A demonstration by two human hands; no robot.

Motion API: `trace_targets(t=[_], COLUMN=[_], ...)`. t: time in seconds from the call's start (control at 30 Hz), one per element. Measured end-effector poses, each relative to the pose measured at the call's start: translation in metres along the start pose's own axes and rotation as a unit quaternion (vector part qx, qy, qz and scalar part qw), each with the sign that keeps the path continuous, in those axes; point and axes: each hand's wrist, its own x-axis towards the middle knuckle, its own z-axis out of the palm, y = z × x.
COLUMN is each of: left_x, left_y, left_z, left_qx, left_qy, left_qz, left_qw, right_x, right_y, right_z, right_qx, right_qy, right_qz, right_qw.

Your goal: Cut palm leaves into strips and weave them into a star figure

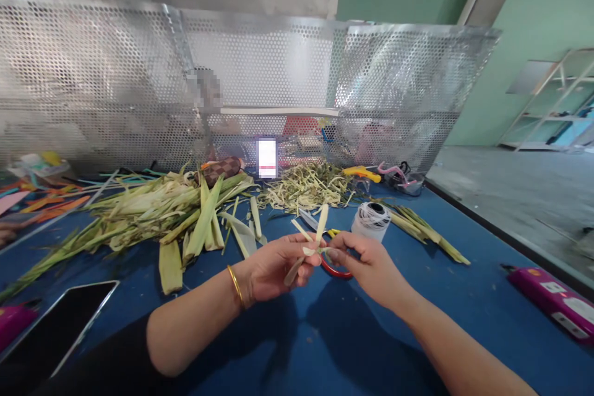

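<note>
Between the fingertips of my left hand (276, 263) is a small piece of crossed, pale green leaf strips (322, 223), pinched at its middle. Their ends stick out upward and down to the left. My right hand (371, 263) is closed at the right side of the same piece, thumb and index finger on a thin strip end. Just behind and below my hands lie scissors with a red handle (338, 273), partly hidden by my fingers. A spool of white string (371, 221) stands beyond my right hand.
Long green leaves (148, 210) are heaped at left, shredded strips (310, 187) behind. A leaf bundle (431, 232) lies right. A phone (60, 328) lies near left; a lit screen (267, 158) stands at the back. A purple pouch-like object (550, 300) sits right. A perforated metal screen (260, 55) borders the table.
</note>
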Motion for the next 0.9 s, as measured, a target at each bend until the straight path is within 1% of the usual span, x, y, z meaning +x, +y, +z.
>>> trace_targets(t=[0.1,0.2,0.33,0.4,0.5,0.57,0.67,0.73,0.83,0.9], left_x=[0.002,0.005,0.005,0.003,0.003,0.004,0.006,0.006,0.003,0.001], left_y=[-0.001,-0.002,-0.004,-0.004,-0.002,-0.002,-0.003,-0.004,-0.005,-0.004], left_z=[-0.004,-0.008,-0.008,-0.005,-0.001,0.000,0.000,0.001,0.007,0.012], left_qx=[-0.013,-0.028,-0.034,-0.028,-0.019,-0.012,0.006,0.023,0.060,0.092], left_qy=[-0.009,-0.017,-0.017,-0.007,0.033,0.048,0.041,0.029,0.009,0.008], left_qz=[0.007,0.016,0.012,0.010,0.013,0.010,0.000,0.006,0.018,0.022], left_qw=[1.000,0.999,0.999,1.000,0.999,0.999,0.999,0.999,0.998,0.996], right_x=[0.001,0.001,0.002,0.003,0.005,0.006,0.005,0.004,0.003,0.003], right_y=[0.001,0.001,0.004,0.006,0.008,0.008,0.011,0.013,0.014,0.013], right_z=[-0.005,-0.005,-0.002,-0.002,-0.003,-0.003,0.001,0.004,0.008,0.007], right_qx=[-0.079,-0.095,-0.066,-0.049,-0.046,-0.042,-0.012,0.016,0.051,0.045], right_qy=[0.015,0.013,-0.006,-0.013,0.011,0.022,-0.006,-0.023,-0.029,-0.026], right_qz=[-0.033,-0.031,-0.001,0.008,-0.020,-0.034,-0.014,0.006,0.022,0.023], right_qw=[0.996,0.995,0.998,0.999,0.999,0.998,1.000,1.000,0.998,0.998])
